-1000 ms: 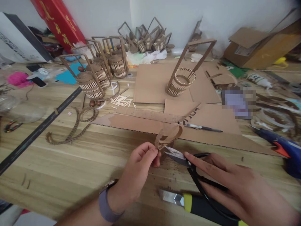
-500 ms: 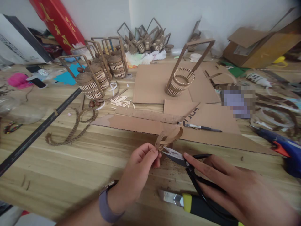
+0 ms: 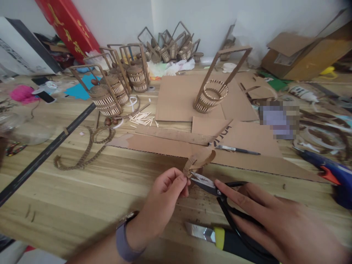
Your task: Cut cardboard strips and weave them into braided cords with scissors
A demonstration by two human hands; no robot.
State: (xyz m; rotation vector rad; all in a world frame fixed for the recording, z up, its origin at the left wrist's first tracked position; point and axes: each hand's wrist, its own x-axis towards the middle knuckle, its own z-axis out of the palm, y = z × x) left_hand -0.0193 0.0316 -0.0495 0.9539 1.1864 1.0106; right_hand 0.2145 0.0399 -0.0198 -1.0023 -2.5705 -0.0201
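Note:
My left hand pinches the lower end of a curled brown cardboard strip just above the wooden table. My right hand grips black-handled scissors, the forefinger stretched along them. The blades are slightly apart and touch the strip right beside my left fingertips. Small brown crumbs lie on the table under the blades.
A yellow-and-black utility knife lies near my right wrist. A blue glue gun is at the right. Flat cardboard sheets, a pen, an open handled basket, finished lidded baskets, loose sticks and a braided cord lie beyond.
The curled strip has become shorter and lower while the scissors stay at its base. Both hands have barely shifted.

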